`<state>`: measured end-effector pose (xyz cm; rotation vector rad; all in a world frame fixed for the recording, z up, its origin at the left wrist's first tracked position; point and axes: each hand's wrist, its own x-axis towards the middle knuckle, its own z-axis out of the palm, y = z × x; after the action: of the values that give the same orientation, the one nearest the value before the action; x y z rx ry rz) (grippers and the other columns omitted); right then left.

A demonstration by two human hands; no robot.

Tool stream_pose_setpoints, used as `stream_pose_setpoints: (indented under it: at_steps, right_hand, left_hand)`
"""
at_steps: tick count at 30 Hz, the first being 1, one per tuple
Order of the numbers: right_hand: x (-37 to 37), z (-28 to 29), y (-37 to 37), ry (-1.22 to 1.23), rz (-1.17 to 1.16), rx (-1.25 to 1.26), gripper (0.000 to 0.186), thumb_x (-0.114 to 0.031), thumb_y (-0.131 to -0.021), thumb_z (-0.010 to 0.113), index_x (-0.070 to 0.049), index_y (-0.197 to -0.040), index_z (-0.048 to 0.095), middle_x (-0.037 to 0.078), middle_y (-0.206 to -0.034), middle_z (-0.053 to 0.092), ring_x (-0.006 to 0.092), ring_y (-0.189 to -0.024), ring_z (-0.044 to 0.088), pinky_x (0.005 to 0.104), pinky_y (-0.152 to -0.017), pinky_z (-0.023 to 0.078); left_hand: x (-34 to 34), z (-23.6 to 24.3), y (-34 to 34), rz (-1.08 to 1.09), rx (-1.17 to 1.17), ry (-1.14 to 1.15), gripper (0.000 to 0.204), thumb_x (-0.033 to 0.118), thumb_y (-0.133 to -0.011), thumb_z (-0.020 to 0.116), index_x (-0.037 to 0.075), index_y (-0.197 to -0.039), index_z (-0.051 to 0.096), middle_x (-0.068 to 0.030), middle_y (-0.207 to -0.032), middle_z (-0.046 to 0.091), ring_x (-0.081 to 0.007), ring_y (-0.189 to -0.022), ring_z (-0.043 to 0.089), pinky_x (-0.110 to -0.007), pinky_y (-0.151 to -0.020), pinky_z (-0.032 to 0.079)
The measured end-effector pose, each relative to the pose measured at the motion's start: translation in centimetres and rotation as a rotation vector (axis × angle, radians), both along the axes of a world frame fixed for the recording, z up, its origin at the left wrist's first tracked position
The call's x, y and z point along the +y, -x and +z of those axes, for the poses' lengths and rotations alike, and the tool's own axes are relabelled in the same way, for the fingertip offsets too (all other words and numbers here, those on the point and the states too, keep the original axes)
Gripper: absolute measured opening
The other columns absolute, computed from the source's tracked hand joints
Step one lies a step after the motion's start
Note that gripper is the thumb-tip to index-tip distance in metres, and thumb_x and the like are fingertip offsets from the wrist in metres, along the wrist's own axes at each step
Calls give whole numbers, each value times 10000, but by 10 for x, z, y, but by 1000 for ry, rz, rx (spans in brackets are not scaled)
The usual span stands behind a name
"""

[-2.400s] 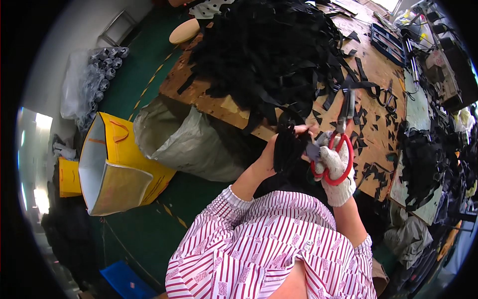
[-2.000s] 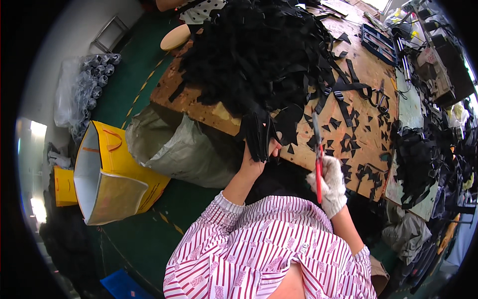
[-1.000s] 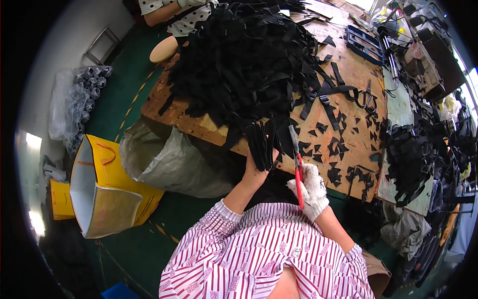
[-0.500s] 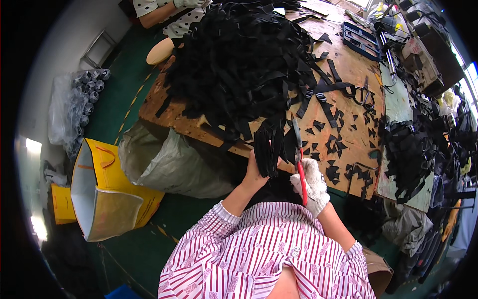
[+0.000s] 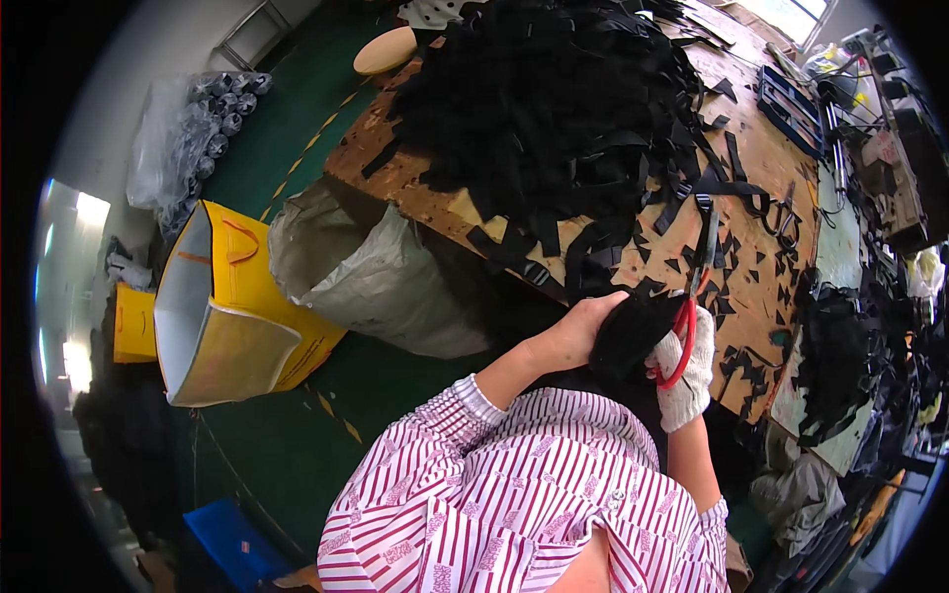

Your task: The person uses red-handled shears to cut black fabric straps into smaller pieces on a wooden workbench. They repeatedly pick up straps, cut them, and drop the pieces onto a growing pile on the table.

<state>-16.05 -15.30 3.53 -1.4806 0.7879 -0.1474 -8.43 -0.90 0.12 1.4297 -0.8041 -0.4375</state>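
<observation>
A bundle of black webbing straps (image 5: 633,334) sits in my bare left hand (image 5: 575,334), fingers wrapped round it, just off the near edge of the table. My right hand (image 5: 689,371), in a white knit glove, grips a pair of red-handled scissors (image 5: 682,341). The blades point away from me, over the table edge, to the right of the bundle. Part of the bundle hides some of my right fingers. Beyond both hands rises a large heap of black straps (image 5: 554,109), some with buckles.
Small black triangular offcuts (image 5: 732,252) litter the wooden table (image 5: 376,133). Another pair of scissors (image 5: 786,222) lies farther right, near a blue tray (image 5: 791,109). A grey sack (image 5: 395,287) and a yellow bag (image 5: 247,316) stand open on the left. Black straps hang at right (image 5: 835,346).
The view has shifted, so the table and bags sit differently in the picture. My hands have come closer together, and the strap bundle is now tilted and more bunched up.
</observation>
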Motion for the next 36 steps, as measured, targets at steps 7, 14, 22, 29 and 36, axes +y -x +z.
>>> stream_pose_setpoints:
  at_steps: [7, 14, 22, 29, 36]
  right_hand:
    - [14, 8, 3, -109, 87, -131, 370, -108, -787, 651, -46, -1092, 452, 45, -718, 526, 101, -439, 466, 220, -399, 380]
    - [-2, 3, 4, -42, 86, -14, 389, -70, -755, 665, -12, -1061, 433, 51, -771, 546, 90, -470, 486, 212, -413, 407]
    - [-2, -4, 21, -59, -39, -15, 331, -139, -772, 623, -39, -1038, 454, 50, -716, 535, 88, -433, 463, 203, -370, 370]
    - [2, -5, 19, -29, -27, 29, 266, -161, -760, 597, -61, -961, 455, 50, -675, 525, 86, -410, 436, 203, -344, 347]
    - [2, -4, 26, -84, 23, -12, 309, -117, -795, 638, -36, -1010, 431, 49, -712, 536, 89, -425, 472, 201, -375, 390]
  left_hand:
    - [11, 7, -11, 400, -500, -48, 336, 83, -694, 700, 30, -989, 547, -115, -1049, 600, -238, -991, 567, -320, -808, 461]
    - [82, 69, -48, 612, -91, 438, 165, 172, -841, 644, 96, -853, 498, -36, -760, 542, -185, -744, 568, -392, -937, 423]
    - [172, 106, -63, 412, 90, 436, 229, 147, -894, 543, 24, -1085, 520, -90, -909, 588, -180, -724, 578, -279, -663, 467]
    - [118, 69, -75, 307, -529, -604, 340, -68, -739, 585, -15, -1075, 585, -141, -995, 615, -272, -943, 617, -335, -817, 481]
    - [91, -7, -92, 208, -684, -972, 452, -109, -743, 518, 25, -1171, 570, -165, -990, 513, -340, -965, 565, -399, -846, 464]
